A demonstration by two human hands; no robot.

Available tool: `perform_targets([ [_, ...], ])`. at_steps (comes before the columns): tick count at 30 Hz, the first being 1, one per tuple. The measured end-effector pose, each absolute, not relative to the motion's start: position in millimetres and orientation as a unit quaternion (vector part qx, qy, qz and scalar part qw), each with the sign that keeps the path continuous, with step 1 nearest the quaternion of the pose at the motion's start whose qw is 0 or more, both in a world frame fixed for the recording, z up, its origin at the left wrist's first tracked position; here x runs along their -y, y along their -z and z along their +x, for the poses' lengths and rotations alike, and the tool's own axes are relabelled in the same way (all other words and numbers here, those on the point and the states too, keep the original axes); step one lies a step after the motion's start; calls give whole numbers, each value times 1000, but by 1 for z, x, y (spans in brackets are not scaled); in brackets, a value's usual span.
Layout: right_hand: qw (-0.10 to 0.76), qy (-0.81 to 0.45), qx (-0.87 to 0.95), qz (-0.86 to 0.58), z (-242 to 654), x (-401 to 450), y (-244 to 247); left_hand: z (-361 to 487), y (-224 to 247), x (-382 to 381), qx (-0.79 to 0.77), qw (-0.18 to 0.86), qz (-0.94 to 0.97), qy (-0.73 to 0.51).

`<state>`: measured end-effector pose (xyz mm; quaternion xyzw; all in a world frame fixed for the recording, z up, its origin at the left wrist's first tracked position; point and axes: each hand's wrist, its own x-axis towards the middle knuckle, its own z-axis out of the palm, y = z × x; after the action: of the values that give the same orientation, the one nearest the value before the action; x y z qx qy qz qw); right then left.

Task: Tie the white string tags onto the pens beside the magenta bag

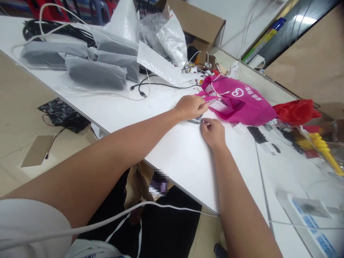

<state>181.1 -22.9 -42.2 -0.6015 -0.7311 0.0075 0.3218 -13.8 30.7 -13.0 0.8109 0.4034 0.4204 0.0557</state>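
Note:
Both my hands are close together over the white table (172, 150), just in front of a pink bag (247, 104). The fingers of my left hand (190, 107) are closed beside the bag's strap; whatever they hold is hidden. Slightly nearer and to the right, my right hand (214, 132) pinches with thumb and forefinger at something too small to name. Between and under the two hands lies a small dark grey item (195, 120), mostly covered by my fingers. A white card-like piece (219, 106) shows at the bag's opening.
Grey wrapped packages (95, 73) lie at the left, with a coiled black cable (57, 30) behind. A black cable (166, 86) crosses the table beyond my hands. Plastic bags and a cardboard box (199, 21) stand at the back. A red bag (297, 111) and power strip (309, 218) are right.

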Motion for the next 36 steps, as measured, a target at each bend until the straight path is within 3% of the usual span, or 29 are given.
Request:
perform_targets([
  [30, 175, 43, 636, -750, 183, 20, 35, -9, 7, -12, -336, 54, 867, -364],
  [33, 207, 26, 635, -744, 183, 21, 36, -7, 7, -9, -332, 59, 873, -353],
  [36, 311, -25, 647, -696, 181, 24, 28, -9, 6, -9, -351, 72, 866, -350],
])
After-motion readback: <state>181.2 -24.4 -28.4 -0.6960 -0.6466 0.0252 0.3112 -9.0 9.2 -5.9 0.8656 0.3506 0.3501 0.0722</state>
